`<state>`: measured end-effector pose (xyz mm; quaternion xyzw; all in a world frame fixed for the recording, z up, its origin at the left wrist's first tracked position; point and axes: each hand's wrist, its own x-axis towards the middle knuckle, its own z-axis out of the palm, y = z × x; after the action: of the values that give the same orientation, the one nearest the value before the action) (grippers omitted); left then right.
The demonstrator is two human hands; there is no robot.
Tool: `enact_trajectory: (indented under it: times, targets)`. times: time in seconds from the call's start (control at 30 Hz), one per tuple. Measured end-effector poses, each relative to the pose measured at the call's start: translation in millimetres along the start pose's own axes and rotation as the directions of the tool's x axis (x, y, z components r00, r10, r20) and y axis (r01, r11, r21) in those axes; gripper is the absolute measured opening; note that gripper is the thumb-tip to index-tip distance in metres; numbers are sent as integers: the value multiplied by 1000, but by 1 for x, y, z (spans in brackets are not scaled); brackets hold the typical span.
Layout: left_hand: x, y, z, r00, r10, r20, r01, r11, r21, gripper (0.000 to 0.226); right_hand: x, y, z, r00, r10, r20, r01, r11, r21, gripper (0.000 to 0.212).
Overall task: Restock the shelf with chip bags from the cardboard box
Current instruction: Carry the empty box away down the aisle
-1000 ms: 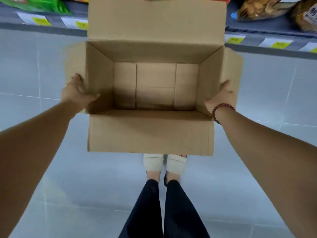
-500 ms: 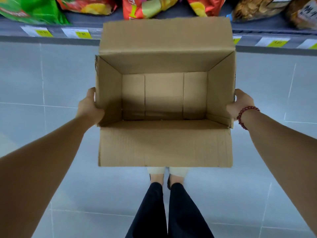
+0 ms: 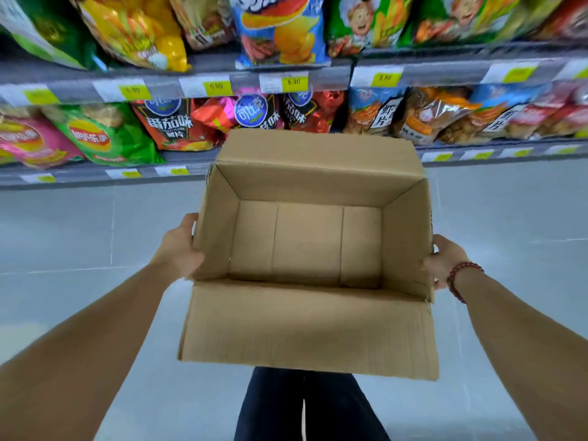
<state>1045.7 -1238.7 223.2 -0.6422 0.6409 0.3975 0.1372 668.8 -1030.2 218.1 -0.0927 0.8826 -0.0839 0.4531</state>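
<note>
At the left wall of the cardboard box [image 3: 308, 326], left hand [image 3: 179, 249] grips the rim, fingers mostly hidden behind the board. Between the hands the box hangs roughly level, top flaps open, only its bottom panels showing inside. Right hand [image 3: 444, 261], beaded bracelet [image 3: 461, 278] at wrist, clasps the right wall likewise. Beyond the hands, shelf [image 3: 178, 87] rows carry chip bags [image 3: 105, 135]. Judgement: restocking looks finished; carry off with even grips, clear of the shelf edge.

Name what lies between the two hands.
The open, empty cardboard box, gripped by the left hand and right hand at its side walls; head view shows it.
</note>
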Motion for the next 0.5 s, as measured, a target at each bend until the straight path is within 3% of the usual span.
enact_trajectory:
  times: [0.27,0.5]
  targets:
    - [-97,85,-64,963,266,54,-267,963,27,67,-121,9,-124,997,-35,-75,44,991,124,25]
    - [-170,212,-112,826,556,90,-563,811,160,58,-199,56,-239,978,-36,-204,84,969,231,31]
